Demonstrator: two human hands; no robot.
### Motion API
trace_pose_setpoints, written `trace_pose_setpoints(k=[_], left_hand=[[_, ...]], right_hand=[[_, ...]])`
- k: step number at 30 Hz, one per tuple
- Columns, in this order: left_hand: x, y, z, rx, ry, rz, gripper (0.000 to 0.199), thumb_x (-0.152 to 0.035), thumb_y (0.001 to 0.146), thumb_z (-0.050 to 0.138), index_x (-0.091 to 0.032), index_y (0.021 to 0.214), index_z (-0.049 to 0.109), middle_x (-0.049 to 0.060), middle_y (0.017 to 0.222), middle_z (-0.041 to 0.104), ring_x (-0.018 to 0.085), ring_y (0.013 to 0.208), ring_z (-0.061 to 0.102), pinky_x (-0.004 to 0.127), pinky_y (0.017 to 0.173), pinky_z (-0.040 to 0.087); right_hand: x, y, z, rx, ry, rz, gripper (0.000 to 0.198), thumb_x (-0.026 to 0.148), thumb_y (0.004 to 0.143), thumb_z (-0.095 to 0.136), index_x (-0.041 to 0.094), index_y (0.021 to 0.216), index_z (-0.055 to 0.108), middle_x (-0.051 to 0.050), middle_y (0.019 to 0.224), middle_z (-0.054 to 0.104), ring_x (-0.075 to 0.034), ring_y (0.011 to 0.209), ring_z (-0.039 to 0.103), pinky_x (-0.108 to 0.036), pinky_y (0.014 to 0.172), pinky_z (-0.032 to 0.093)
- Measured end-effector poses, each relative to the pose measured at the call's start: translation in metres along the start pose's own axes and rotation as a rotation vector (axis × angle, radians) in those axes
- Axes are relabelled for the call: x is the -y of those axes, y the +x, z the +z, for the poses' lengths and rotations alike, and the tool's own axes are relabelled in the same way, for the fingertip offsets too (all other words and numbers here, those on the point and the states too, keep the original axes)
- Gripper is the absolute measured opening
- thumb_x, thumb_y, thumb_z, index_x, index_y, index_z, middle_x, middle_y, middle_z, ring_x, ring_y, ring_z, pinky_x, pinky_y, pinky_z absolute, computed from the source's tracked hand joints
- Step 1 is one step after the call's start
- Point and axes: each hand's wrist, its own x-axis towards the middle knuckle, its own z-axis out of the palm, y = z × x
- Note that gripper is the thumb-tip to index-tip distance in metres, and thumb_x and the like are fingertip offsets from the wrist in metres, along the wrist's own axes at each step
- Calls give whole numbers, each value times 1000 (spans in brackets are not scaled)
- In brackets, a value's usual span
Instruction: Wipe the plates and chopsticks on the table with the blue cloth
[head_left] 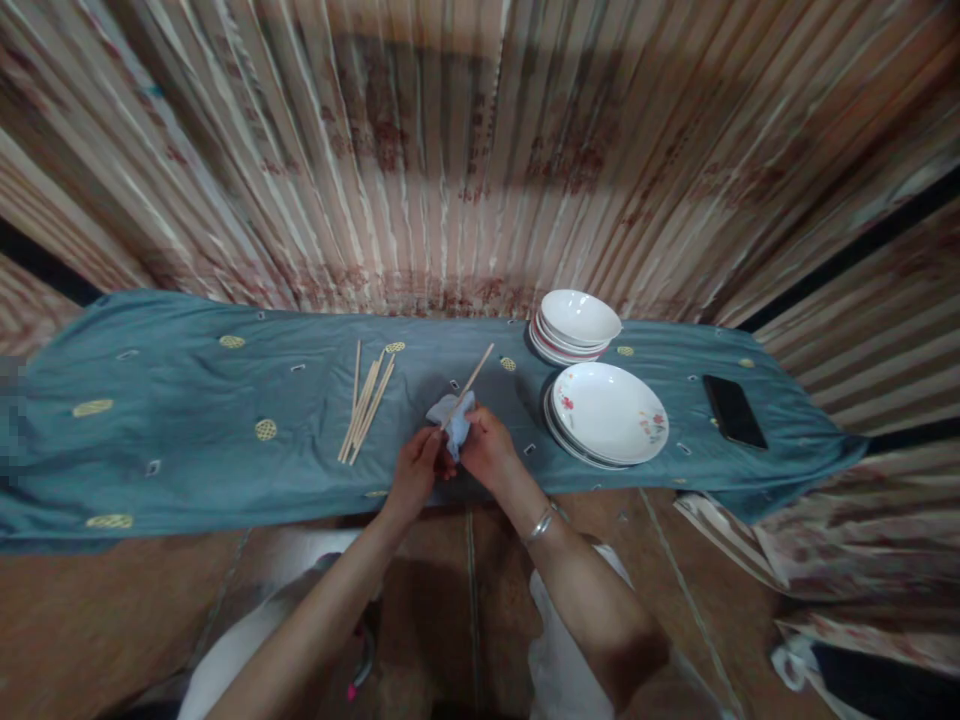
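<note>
pinching a thin, pale wooden chopstick (480,366) close to its near end, the left hand (416,468) has its fingertips pressed together just beside a crumpled, pale blue cloth (457,432). the right hand (489,448), with a shiny silver bracelet (541,524) at its wrist, has its thumb and fingers closed on the right side of that cloth, which is bunched about the lower part of the chopstick; how the lower fingers of both hands are bent cannot be told, since the folds and the hands themselves hide them. the chopstick slants up toward the far right, its far end sticking out bare, above the near-middle part of a long table spread with a teal, yellow-patterned tablecloth (187,400). to the left of the hands, several loose, pale wooden chopsticks (365,412) lie side by side, slanting slightly. to the right, near, is a stack of round white plates with floral prints (611,412), and just beyond it a stack of white, rounded bowls (577,318). farther right lies a flat, black, rectangular phone (733,411). behind the table hangs a pleated, beige curtain with reddish prints (450,170).
</note>
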Motion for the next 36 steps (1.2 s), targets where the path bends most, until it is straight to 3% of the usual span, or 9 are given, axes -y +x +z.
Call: trace_pose_setpoints(k=[4, 8, 12, 17, 23, 30, 36], left_hand=[[-4, 4, 2, -17, -55, -13, 40, -57, 69, 63, -18, 73, 53, -5, 50, 53, 10, 41, 49, 21, 41, 38], [-6, 5, 6, -19, -32, 9, 35, -52, 71, 62, -18, 73, 54, -5, 51, 52, 10, 43, 48, 22, 43, 38], [-10, 4, 11, -31, 51, 24, 31, -48, 72, 59, -18, 76, 56, -6, 49, 51, 10, 42, 46, 22, 42, 37], [-14, 5, 12, 45, 163, -21, 30, -50, 72, 54, -20, 69, 53, -6, 41, 46, 10, 35, 41, 22, 37, 31], [-14, 0, 11, 149, 249, 41, 36, -50, 76, 50, -20, 56, 48, -5, 36, 43, 9, 33, 38, 21, 38, 29], [-14, -8, 5, 140, 141, -61, 37, -53, 72, 58, -20, 86, 52, -8, 44, 54, 8, 29, 37, 19, 33, 20], [-16, -15, -9, 171, 169, -101, 35, -53, 73, 60, -19, 77, 52, -5, 47, 56, 8, 34, 43, 19, 37, 28]], right_hand=[[-6, -3, 3, 20, 3, -24, 22, 23, 66, 55, 22, 87, 50, 10, 54, 50, -9, 39, 42, -19, 33, 33], [-11, -7, 10, -75, -144, -40, 29, 33, 68, 62, 23, 92, 51, 13, 50, 47, -6, 32, 35, -18, 29, 30], [-15, -9, 11, -161, -183, -41, 32, 43, 66, 68, 21, 83, 51, 13, 45, 43, -5, 31, 34, -17, 29, 30], [-15, -7, 1, -100, -194, 7, 38, 53, 64, 69, 20, 75, 52, 11, 39, 47, -8, 28, 39, -20, 27, 32], [-8, -1, -9, -158, -115, -20, 33, 45, 58, 74, 18, 67, 58, 8, 46, 53, -6, 37, 43, -19, 35, 33], [9, 5, -9, -236, -87, -89, 29, 41, 60, 75, 18, 63, 60, 7, 48, 53, -6, 43, 41, -21, 41, 30], [35, 10, -25, -259, -74, -166, 23, 38, 67, 74, 19, 67, 60, 7, 49, 54, -9, 45, 48, -23, 47, 41]])
